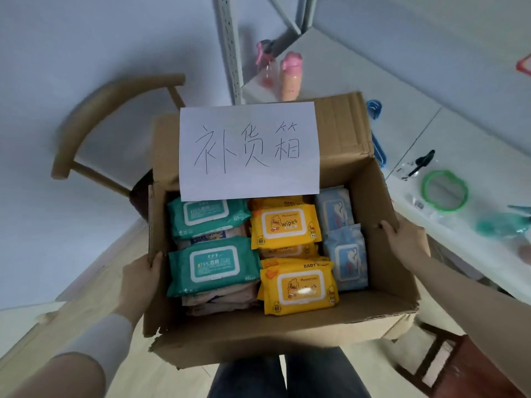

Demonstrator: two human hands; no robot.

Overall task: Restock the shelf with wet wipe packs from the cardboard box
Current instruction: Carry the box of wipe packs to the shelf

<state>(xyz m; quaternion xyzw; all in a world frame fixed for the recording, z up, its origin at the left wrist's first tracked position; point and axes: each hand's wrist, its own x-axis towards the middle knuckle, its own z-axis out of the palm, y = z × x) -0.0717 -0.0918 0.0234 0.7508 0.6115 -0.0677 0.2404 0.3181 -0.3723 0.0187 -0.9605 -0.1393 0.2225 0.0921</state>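
White shelf [448, 173] boards fill the right of the frame, a wooden chair [115, 110] the upper left. At centre, the open cardboard box [273, 334] is held up: left hand [140, 278] clasps its left wall, right hand [405, 239] its right wall. Inside lie green wipe packs [214, 267], yellow wipe packs [297, 288] and blue wipe packs [346, 257].

An open brown cardboard box [275, 337] is held up from both sides: the left hand [142, 278] has its grip on the left wall, the right hand [403, 239] on the right wall's rim. Inside lie green wet wipe packs [214, 267], yellow duck-printed wet wipe packs [297, 288] and pale blue wet wipe packs [346, 255]. A white paper sheet with handwritten characters [248, 150] covers the back flap. A white shelf [474, 156] stands to the right.
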